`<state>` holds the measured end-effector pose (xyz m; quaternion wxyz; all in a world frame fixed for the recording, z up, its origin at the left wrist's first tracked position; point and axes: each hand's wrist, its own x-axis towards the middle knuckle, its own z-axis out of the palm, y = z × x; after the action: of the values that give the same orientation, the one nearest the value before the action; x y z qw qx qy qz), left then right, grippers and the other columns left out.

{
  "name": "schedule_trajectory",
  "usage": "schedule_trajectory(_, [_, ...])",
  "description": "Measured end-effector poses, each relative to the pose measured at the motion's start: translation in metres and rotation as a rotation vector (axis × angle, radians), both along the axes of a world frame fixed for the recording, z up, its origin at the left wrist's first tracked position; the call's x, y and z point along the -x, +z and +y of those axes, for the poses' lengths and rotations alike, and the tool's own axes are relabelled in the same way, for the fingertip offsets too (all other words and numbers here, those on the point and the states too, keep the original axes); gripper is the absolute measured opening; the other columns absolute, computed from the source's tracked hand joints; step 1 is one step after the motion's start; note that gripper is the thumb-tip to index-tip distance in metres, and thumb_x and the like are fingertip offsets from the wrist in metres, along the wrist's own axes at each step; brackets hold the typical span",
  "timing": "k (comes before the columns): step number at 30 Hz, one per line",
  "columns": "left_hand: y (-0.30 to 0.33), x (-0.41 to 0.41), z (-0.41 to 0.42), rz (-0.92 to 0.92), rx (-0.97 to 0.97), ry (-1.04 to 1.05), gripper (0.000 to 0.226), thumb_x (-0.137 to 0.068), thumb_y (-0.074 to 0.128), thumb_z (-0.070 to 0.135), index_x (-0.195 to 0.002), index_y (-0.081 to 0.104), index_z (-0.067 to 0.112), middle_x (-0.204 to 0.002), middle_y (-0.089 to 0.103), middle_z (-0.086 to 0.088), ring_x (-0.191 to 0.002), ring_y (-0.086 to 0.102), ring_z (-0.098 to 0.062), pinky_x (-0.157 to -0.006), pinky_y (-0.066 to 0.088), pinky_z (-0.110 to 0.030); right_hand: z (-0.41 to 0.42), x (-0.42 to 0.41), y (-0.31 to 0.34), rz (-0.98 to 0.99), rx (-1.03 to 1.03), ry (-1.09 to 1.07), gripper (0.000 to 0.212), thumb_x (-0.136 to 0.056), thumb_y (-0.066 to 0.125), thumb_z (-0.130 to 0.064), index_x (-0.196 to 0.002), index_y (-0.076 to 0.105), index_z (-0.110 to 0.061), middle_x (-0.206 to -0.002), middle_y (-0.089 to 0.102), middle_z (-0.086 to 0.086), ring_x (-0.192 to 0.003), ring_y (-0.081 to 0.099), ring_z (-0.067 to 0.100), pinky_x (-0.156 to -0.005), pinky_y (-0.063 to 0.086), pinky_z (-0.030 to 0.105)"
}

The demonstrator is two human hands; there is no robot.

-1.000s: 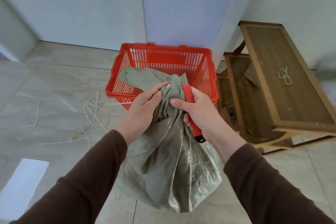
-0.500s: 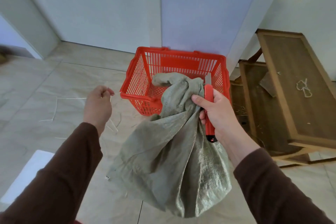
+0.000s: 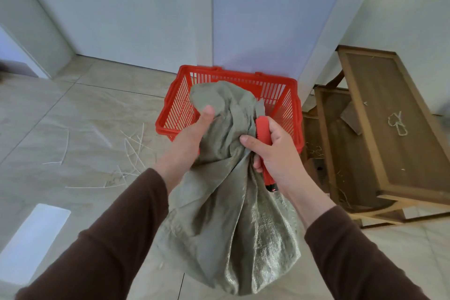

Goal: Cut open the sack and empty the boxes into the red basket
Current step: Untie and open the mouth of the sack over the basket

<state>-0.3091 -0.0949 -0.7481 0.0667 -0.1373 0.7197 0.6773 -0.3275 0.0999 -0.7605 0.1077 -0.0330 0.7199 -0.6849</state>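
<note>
Sack (image 3: 226,214) hung gathered at the neck just in front of the red basket (image 3: 233,75), its floppy top leaning over the basket's near rim, its heavy belly sagging toward the floor (image 3: 73,129). Half a second back the left hand had swung out wide, fist loosely closed, away over the tiles; now the left hand (image 3: 187,139) was back in, thumb up, clamped on the cloth just above the bunched neck. The right hand (image 3: 275,156) had stayed where it was, closed around both the red utility knife (image 3: 264,129) and a fold of the sack, the blade tip poking up beside the fabric.

White cut strands (image 3: 131,148) lay scattered on the floor to the left, and no tie showed at the neck any more, so my read was that the binding had come off and been flung aside. If so, the cutting part looked done, and the two-handed grip looked set for spreading the mouth. No boxes showed yet; the basket looked empty behind the cloth. That exposed blade sat close to the fingers, worth minding. Off to the right, a wooden table (image 3: 389,129) lay tipped on its side.
</note>
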Motion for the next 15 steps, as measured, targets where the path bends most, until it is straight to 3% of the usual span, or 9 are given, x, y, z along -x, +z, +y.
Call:
schedule_trajectory(2, [0.006,0.0,0.011,-0.012,-0.201,-0.073,0.046,-0.075,0.056,0.082,-0.101,0.076,0.049,-0.109,0.077,0.016,-0.106,0.073,-0.007,-0.088,0.058,-0.025,0.0,-0.004,0.004,0.085,-0.054,0.067,0.022,-0.093,0.079,-0.014,-0.11,0.067,-0.022,-0.055,0.054,-0.002,-0.04,0.049,0.014,-0.04,0.042,0.026])
schedule_trajectory(5, [0.009,0.005,0.014,-0.048,-0.391,0.02,0.043,-0.088,0.071,0.043,-0.121,0.073,0.015,-0.115,0.077,-0.009,-0.105,0.075,-0.025,-0.081,0.062,-0.034,0.002,-0.008,0.008,0.147,-0.08,0.163,0.026,-0.088,0.085,-0.022,-0.089,0.067,-0.042,-0.063,0.054,-0.007,-0.042,0.051,0.016,-0.042,0.043,0.027])
schedule_trajectory(7, [0.01,0.006,0.014,-0.083,-0.483,0.083,0.036,-0.088,0.072,0.019,-0.122,0.071,0.006,-0.114,0.075,-0.017,-0.102,0.075,-0.031,-0.081,0.062,-0.042,0.005,-0.01,0.011,0.151,-0.051,0.14,0.021,-0.086,0.086,-0.036,-0.082,0.066,-0.039,-0.061,0.057,-0.009,-0.042,0.051,0.014,-0.042,0.044,0.026])
schedule_trajectory(9, [0.01,0.006,0.014,-0.087,-0.526,0.094,0.033,-0.087,0.07,0.006,-0.119,0.07,0.0,-0.112,0.075,-0.022,-0.099,0.075,-0.034,-0.08,0.062,-0.043,0.01,-0.01,0.014,0.156,-0.004,-0.008,0.035,-0.084,0.082,-0.054,-0.086,0.064,-0.024,-0.058,0.059,-0.009,-0.041,0.05,0.01,-0.042,0.045,0.022])
schedule_trajectory(11, [0.01,0.005,0.014,-0.076,-0.502,0.068,0.033,-0.085,0.069,0.0,-0.118,0.069,-0.003,-0.112,0.074,-0.024,-0.097,0.075,-0.035,-0.079,0.061,-0.042,0.015,-0.004,0.017,0.063,0.136,-0.236,0.05,-0.076,0.081,-0.065,-0.088,0.063,-0.021,-0.056,0.057,-0.007,-0.039,0.046,0.01,-0.042,0.044,0.025])
schedule_trajectory(15, [0.01,0.004,0.015,-0.037,-0.547,0.044,0.042,-0.08,0.067,-0.011,-0.121,0.066,-0.004,-0.113,0.073,-0.025,-0.097,0.075,-0.036,-0.077,0.061,-0.042,0.022,0.015,0.022,-0.313,0.475,-0.521,0.07,-0.066,0.085,-0.063,-0.116,0.062,-0.02,-0.057,0.057,-0.009,-0.044,0.045,0.007,-0.049,0.047,0.028])
